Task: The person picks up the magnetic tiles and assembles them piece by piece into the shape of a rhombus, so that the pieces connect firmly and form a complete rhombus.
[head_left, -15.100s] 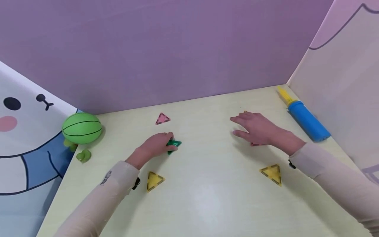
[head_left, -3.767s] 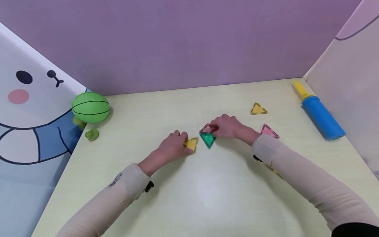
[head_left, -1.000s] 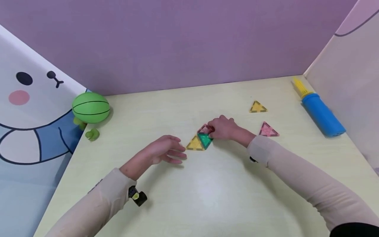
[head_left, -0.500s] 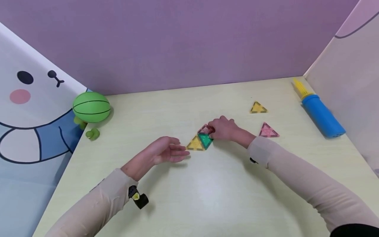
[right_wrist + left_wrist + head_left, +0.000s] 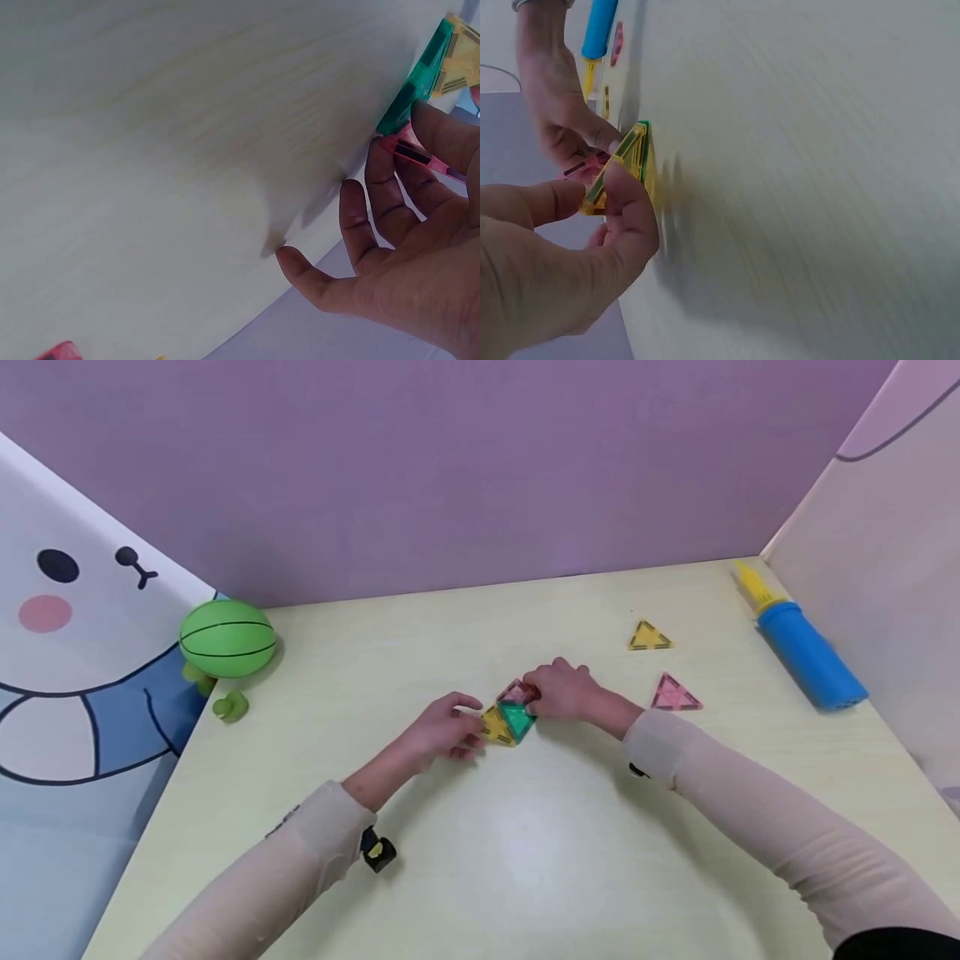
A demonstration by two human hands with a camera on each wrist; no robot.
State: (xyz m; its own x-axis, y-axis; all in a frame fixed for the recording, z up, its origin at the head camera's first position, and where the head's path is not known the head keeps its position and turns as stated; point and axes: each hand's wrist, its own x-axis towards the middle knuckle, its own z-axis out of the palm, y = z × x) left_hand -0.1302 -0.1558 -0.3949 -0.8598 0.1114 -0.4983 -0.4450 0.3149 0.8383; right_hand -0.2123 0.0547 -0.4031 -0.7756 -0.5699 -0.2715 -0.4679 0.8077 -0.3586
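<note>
Three translucent triangular magnetic tiles are joined edge to edge mid-table: a green tile (image 5: 517, 720), a pink tile (image 5: 515, 692) behind it and a yellow tile (image 5: 497, 727) to its left. My left hand (image 5: 442, 727) pinches the yellow tile at its left side between thumb and finger; in the left wrist view this yellow tile (image 5: 634, 154) looks tilted up from the table. My right hand (image 5: 564, 689) pinches the pink tile, its thumb close to the green tile (image 5: 420, 79) in the right wrist view. The fingers hide parts of the pink and yellow tiles.
On the pale table (image 5: 517, 843), another yellow triangle (image 5: 649, 636) and pink triangle (image 5: 676, 692) lie to the right. A blue hand pump (image 5: 812, 656) rests along the right edge. A green ball (image 5: 228, 638) and a small green toy (image 5: 230, 707) sit at the left.
Tiles that were scattered earlier now sit joined in the middle. In the last half second my left hand moved right and took hold of the yellow tile. My right hand stays on the pink tile.
</note>
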